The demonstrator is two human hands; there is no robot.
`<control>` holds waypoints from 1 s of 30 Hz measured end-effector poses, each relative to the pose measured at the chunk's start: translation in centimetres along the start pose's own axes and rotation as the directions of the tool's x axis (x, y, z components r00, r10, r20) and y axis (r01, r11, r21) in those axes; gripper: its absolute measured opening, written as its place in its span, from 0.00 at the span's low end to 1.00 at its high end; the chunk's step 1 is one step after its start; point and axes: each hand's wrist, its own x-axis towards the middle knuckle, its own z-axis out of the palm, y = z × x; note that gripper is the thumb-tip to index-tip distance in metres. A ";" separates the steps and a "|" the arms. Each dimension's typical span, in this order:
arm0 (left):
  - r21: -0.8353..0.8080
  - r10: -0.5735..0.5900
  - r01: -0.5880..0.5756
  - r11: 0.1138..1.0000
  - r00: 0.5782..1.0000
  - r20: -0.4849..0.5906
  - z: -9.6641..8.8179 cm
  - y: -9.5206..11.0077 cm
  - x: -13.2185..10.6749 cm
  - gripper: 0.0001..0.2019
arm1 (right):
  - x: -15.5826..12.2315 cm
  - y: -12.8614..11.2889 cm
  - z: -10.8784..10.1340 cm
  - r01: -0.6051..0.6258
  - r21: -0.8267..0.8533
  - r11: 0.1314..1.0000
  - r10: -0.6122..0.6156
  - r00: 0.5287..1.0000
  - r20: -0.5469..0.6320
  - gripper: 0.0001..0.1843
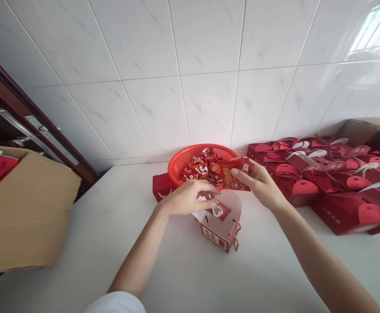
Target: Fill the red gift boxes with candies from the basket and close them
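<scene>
My right hand (258, 180) grips a flat red packet (233, 174) with gold print, thumb on its face, at the near side of a red plastic basket (190, 153). Red-wrapped candies (196, 169) are heaped in the basket. Below the packet stands a red and white gift box (216, 238) with its top flaps spread and a gold cord (236, 242) at its side. Over its opening, my left hand (190, 198) is closed, thumb and finger pinching a small pale wrapped candy (217, 210). The hand partly hides the inside of the box.
Several red gift boxes (307, 187) with cords are packed together at right, beside a brown carton (355, 130). A red box (161, 186) sits left of the basket. At left, a cardboard box (27, 208) stands before a door with a handle (17, 126). Tiled wall (206, 100) bounds the white table (118, 239).
</scene>
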 end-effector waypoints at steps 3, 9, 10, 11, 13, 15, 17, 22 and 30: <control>0.154 -0.048 0.060 0.986 0.996 -0.080 0.5 -0.2 -1.3 0.14 | -0.4 0.0 0.0 0.077 -0.174 0.982 -0.073 0.997 0.026 0.14; 0.248 -0.249 0.298 0.922 0.946 -0.210 1.4 -1.1 -3.4 0.14 | -0.7 0.5 0.3 0.329 -0.568 0.754 -0.134 0.924 0.358 0.18; 0.230 -0.261 0.308 0.923 0.942 -0.212 1.4 -1.3 -3.5 0.15 | -0.7 0.7 0.3 0.389 -0.603 0.696 -0.141 0.898 0.416 0.19; 0.214 -0.266 0.311 0.926 0.940 -0.214 1.5 -1.5 -3.6 0.16 | -0.7 0.8 0.3 0.437 -0.631 0.642 -0.140 0.875 0.464 0.20; 0.198 -0.273 0.312 0.929 0.941 -0.201 1.6 -1.7 -3.6 0.19 | -0.7 1.1 0.2 0.498 -0.670 0.551 -0.110 0.839 0.534 0.20; 0.204 -0.300 0.326 0.923 0.943 -0.145 1.6 -1.7 -3.5 0.22 | -0.7 1.2 0.0 0.533 -0.695 0.483 -0.043 0.807 0.589 0.21; 0.237 -0.348 0.351 0.906 0.936 -0.055 1.6 -1.4 -3.2 0.25 | -0.7 1.1 -0.1 0.560 -0.711 0.425 0.051 0.769 0.637 0.23; 0.349 -0.410 0.378 0.858 0.912 0.020 1.8 -0.7 -2.8 0.30 | -0.4 0.3 -0.3 0.569 -0.725 0.389 0.241 0.697 0.676 0.25; 0.331 -0.387 0.365 0.870 0.922 0.002 2.3 -1.1 -2.8 0.33 | 0.3 -0.8 -0.4 0.440 -0.763 0.473 0.408 0.659 0.632 0.25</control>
